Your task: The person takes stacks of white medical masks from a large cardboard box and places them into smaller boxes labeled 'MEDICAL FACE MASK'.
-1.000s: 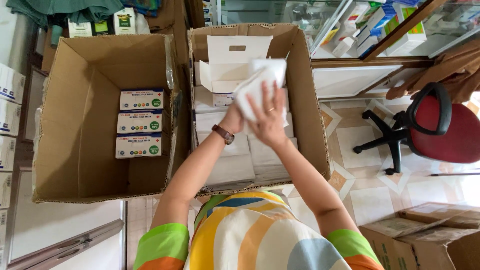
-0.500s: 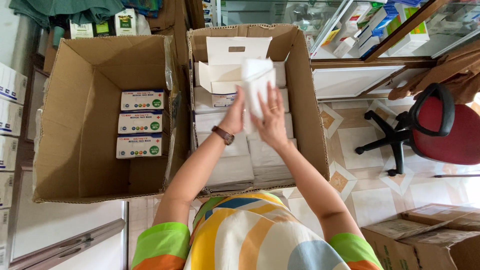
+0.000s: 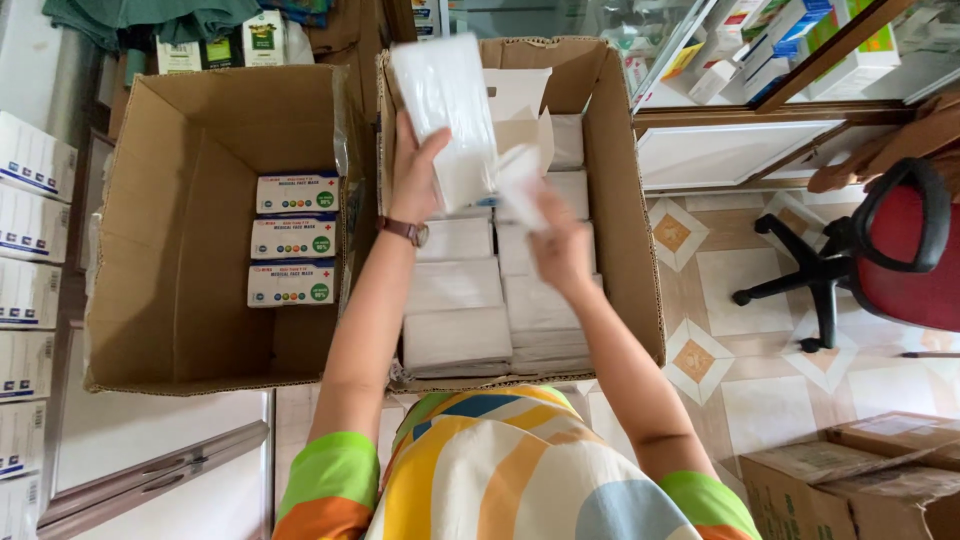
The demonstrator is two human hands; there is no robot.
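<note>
While the left hand (image 3: 415, 175) grips a clear-wrapped white pack (image 3: 445, 115) above the right cardboard box (image 3: 625, 200), the blurred right hand (image 3: 560, 250) pinches its lower corner. It looks light, soft, slippery; gripping both edges seems safest.

- Three white rectangular cartons with blue-and-green printed labels (image 3: 293, 238) stand in a column against the right wall of the open brown cardboard box (image 3: 190, 330).
- Flat white plastic-wrapped packs (image 3: 455, 338) lie stacked in rows across the neighbouring tall brown cardboard box (image 3: 625, 260).
- The left hand (image 3: 415, 180) lifts one clear-wrapped white pack (image 3: 445, 110).
- White cartons with blue stripes (image 3: 30, 225) line the far left edge.
</note>
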